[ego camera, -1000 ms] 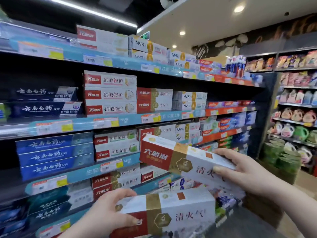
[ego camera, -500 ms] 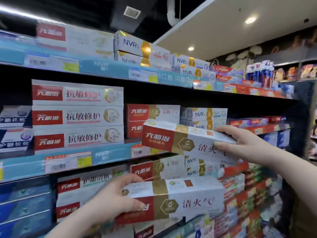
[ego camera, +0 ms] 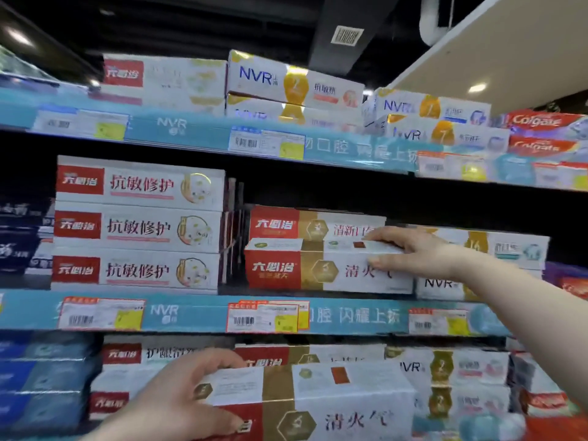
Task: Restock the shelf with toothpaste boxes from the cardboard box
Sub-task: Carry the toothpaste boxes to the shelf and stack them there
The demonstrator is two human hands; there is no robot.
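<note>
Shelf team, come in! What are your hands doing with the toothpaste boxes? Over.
Right hand grips one toothpaste box at the middle shelf. Left hand holds a second box lower down. Stocked box sits right behind the first. Over.

A shop: price-tagged shelves (ego camera: pixel 197 316) of toothpaste boxes (ego camera: pixel 136 229).

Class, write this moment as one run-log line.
right hand grips toothpaste box at middle shelf | left hand holds second box

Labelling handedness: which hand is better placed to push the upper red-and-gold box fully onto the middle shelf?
Right. The right hand grips the upper box at the shelf front; the left hand is lower, holding a second box.
</note>
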